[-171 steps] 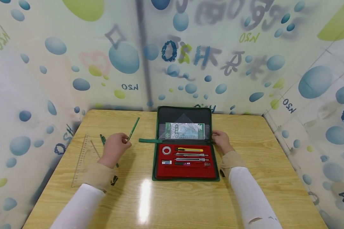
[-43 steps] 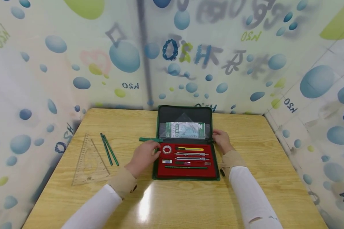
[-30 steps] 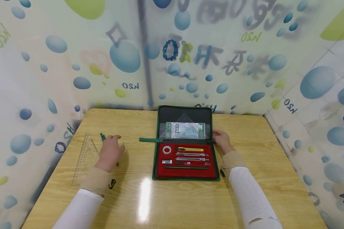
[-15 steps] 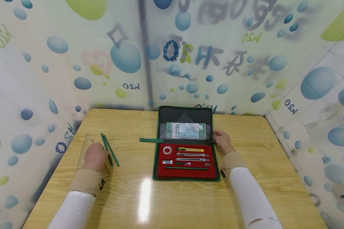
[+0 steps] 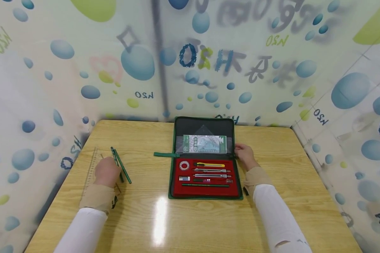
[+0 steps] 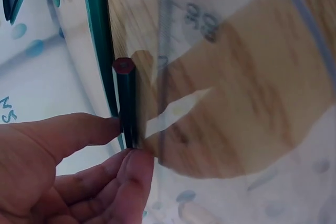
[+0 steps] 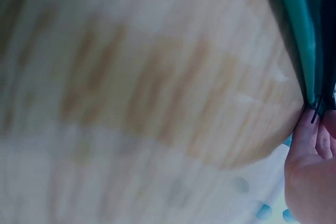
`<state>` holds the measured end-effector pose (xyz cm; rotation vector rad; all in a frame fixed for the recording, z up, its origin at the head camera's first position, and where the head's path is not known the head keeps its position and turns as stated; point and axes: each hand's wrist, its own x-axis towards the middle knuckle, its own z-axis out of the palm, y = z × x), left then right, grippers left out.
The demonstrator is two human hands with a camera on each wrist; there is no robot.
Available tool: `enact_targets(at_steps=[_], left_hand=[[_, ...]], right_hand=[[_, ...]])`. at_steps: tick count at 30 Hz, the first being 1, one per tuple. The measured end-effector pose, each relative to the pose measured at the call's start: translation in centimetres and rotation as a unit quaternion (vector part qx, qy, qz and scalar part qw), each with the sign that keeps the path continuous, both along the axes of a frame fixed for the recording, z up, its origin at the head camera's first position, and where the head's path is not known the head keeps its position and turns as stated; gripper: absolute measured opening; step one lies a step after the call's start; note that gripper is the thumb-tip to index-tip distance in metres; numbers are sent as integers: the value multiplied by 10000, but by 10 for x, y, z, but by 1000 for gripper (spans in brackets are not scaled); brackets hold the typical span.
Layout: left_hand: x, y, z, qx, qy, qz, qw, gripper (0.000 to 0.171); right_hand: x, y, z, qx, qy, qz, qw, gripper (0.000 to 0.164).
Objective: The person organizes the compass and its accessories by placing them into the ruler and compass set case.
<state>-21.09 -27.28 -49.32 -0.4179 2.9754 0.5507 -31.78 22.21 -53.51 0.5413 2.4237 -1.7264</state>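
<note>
My left hand [image 5: 107,172] is over the clear set square [image 5: 90,174] on the left of the table. In the left wrist view its thumb and fingertips pinch a dark green pencil [image 6: 125,90]. A second green pencil [image 5: 125,170] lies alongside, to the right in the head view. At the table's middle lies an opened green zip case [image 5: 170,188]. My right hand [image 5: 245,154] grips the case's right edge at the fold, and the zip pull [image 7: 316,109] shows by its fingers. A green pencil [image 5: 206,185] lies in the lowest row of the red tray [image 5: 206,193].
In the tray sit a yellow cutter [image 5: 210,164], two metal compass-like tools [image 5: 212,175], a white ring [image 5: 184,165], an eraser [image 5: 184,178] and small parts. A printed sleeve [image 5: 205,144] is in the lid. A green strap [image 5: 164,154] sticks out left. Patterned walls border the table [image 5: 158,218].
Earlier my left hand carried one pencil to the case, and it now lies in the tray. The hand has since moved back left to the other pencils. My right hand has stayed put.
</note>
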Motion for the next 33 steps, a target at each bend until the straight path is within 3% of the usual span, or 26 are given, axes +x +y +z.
enact_targets(at_steps=[14, 20, 27, 33], left_hand=[[2, -8, -2, 187, 144, 95, 9997, 21], [2, -11, -2, 177, 427, 200, 9987, 25], [2, -5, 8, 485, 865, 132, 9950, 24], [0, 7, 13, 524, 850, -66, 9950, 22]], right_hand=[[2, -3, 0, 87, 51, 69, 9999, 40], [4, -1, 0, 149, 182, 110, 9997, 39], [4, -2, 3, 19, 2, 64, 10000, 40], [4, -1, 3, 25, -10, 86, 10000, 40]])
